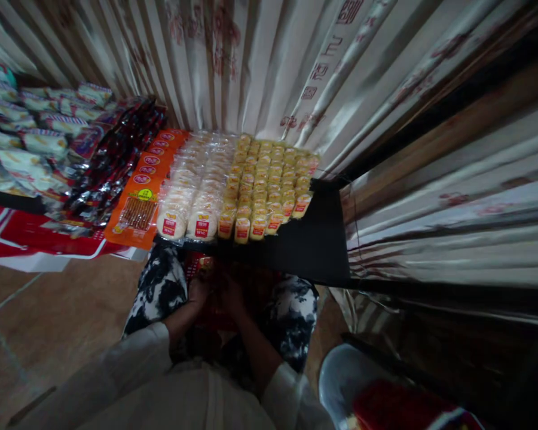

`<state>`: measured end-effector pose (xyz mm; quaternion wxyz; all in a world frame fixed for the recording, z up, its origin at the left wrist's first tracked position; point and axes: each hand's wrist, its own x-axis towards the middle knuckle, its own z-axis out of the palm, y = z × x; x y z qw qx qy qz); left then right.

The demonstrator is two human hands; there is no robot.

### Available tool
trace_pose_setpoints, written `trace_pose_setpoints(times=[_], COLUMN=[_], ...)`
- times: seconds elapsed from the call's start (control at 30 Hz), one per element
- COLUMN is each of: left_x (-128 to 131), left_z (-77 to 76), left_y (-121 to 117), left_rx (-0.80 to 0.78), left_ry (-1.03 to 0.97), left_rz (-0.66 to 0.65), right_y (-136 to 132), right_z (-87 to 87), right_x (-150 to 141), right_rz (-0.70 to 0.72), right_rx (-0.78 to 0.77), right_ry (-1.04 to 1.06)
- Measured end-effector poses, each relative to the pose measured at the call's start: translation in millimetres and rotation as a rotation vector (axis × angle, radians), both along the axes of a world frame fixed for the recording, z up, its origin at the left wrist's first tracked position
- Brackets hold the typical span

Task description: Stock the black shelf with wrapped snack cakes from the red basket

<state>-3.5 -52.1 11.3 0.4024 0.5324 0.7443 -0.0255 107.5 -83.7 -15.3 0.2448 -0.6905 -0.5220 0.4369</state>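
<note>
Both my hands are low in my lap, in shadow under the front edge of a dark table [314,245]. My left hand [198,294] and my right hand [231,298] are close together over something reddish [215,319] between my knees. Their fingers are too dark to make out. My trousers [161,286] have a black and white pattern. On the table just beyond my hands lie rows of wrapped round white cakes [192,191] and rows of small yellow wrapped snacks [264,179].
Orange snack packs [146,185], dark shiny packets [112,161] and pale bagged goods [31,137] fill the table's left. A red sheet [22,236] hangs at the left edge. Patterned curtains [260,65] close the back and right. A grey stool [345,376] stands at lower right.
</note>
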Motion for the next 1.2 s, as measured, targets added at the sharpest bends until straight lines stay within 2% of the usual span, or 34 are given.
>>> trace_pose_setpoints(times=[0.07,0.17,0.27,0.33,0.47,0.6,0.7,0.83,0.9,1.03,1.2], left_x=[2.0,7.3,11.7,13.8,21.4,37.3,52.8,74.4,85.6,110.5,143.4], left_z=[14.3,34.0,50.5,61.4,87.2,116.4,133.9,148.8,155.2,170.2,183.4], left_y=[-7.9,-18.0,-21.4,-20.7,-19.5,-19.3,-13.8,2.6,11.3,25.7,50.0], left_rx=[0.103,0.236,0.337,0.38,0.418,0.471,0.541,0.672,0.702,0.669,0.618], left_ry=[0.03,0.024,-0.052,-0.126,-0.278,-0.332,-0.386,-0.52,-0.615,-0.786,-0.819], left_rz=[-0.016,-0.083,-0.155,-0.192,-0.305,-0.392,-0.424,-0.476,-0.486,-0.42,-0.41], right_y=[-0.4,-1.8,-6.3,-12.1,-28.4,-40.9,-41.8,-32.0,-23.7,-3.5,21.5], right_z=[10.2,26.8,44.3,56.4,80.6,103.7,123.7,148.0,153.8,155.0,157.5], right_x=[3.6,9.4,19.8,30.0,53.5,72.8,83.6,100.1,110.7,134.1,162.7], right_rz=[-0.001,0.101,0.213,0.217,0.138,0.034,-0.039,-0.104,-0.172,-0.329,-0.48], right_rx=[0.01,0.078,0.169,0.202,0.212,0.234,0.291,0.346,0.356,0.403,0.47], right_ry=[-0.062,-0.059,-0.004,0.001,-0.013,0.029,0.076,0.2,0.27,0.314,0.197])
